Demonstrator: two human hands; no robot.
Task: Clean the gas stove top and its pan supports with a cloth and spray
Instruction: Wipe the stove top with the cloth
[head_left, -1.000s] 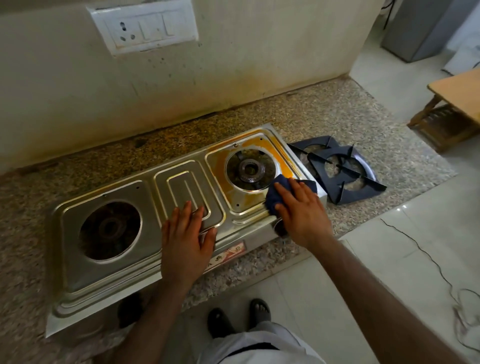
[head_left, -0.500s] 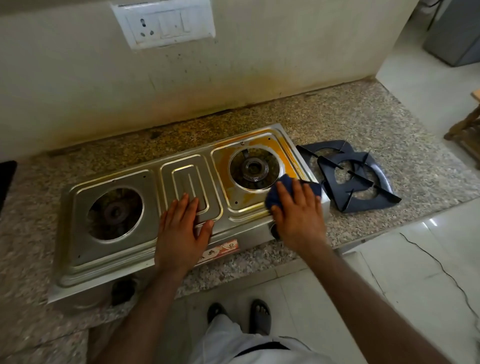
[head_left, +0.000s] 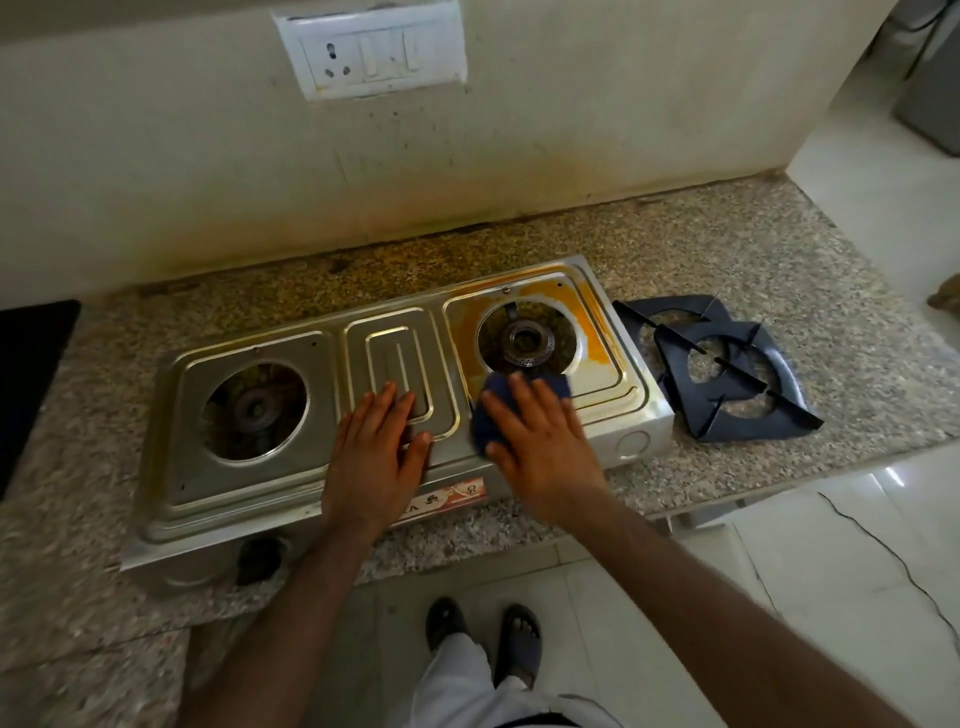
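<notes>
A two-burner steel gas stove (head_left: 249, 499) lies on a speckled granite counter, with yellow-orange grime around its right burner (head_left: 525, 343). My right hand (head_left: 540, 447) presses a dark blue cloth (head_left: 558, 387) flat on the stove top just in front of that burner, fingers straight. My left hand (head_left: 376, 457) rests flat on the ribbed middle panel of the stove. Two dark pan supports (head_left: 727, 374) lie stacked on the counter to the right of the stove. No spray bottle is in view.
The granite counter (head_left: 779, 260) ends at a stained wall with a white switch plate (head_left: 374, 49). A black object (head_left: 26, 374) sits at the far left edge. Below the counter are a tiled floor, my sandalled feet (head_left: 483, 639) and a thin cable (head_left: 893, 556).
My right hand has slid the cloth leftward from the stove's front right corner to the front of the right burner. The camera view shifted; my left hand stays on the middle panel.
</notes>
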